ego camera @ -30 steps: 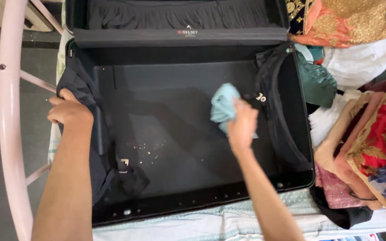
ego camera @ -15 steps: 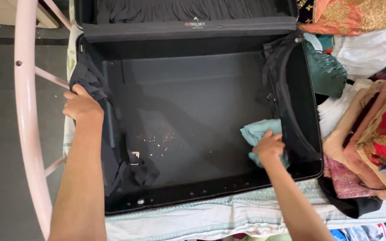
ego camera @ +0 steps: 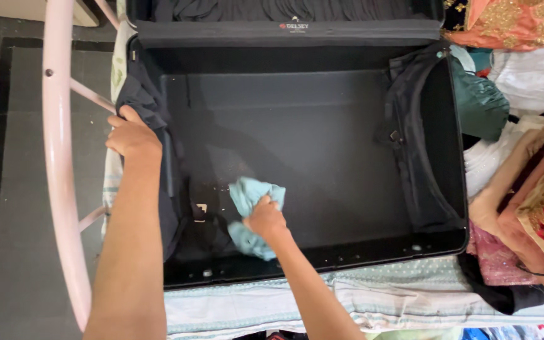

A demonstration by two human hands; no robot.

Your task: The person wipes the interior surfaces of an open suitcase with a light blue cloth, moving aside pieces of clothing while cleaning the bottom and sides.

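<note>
Now, right hand (ego camera: 266,218): closed around the light blue cloth (ego camera: 252,208), pressed to the suitcase floor near the front-left corner.
Left hand (ego camera: 133,135): curled over the left rim of the black suitcase (ego camera: 310,151), on the bunched lining.
Clothes pile (ego camera: 524,157): stacked just beside the right wall.

Both arms are bare from the lower edge of the view to the fingers, with no sleeve or cuff showing. The left hand (ego camera: 132,135) carries no ring, watch or band. The right hand (ego camera: 266,219) is likewise unadorned, its wrist bare. No glove covers either.
</note>
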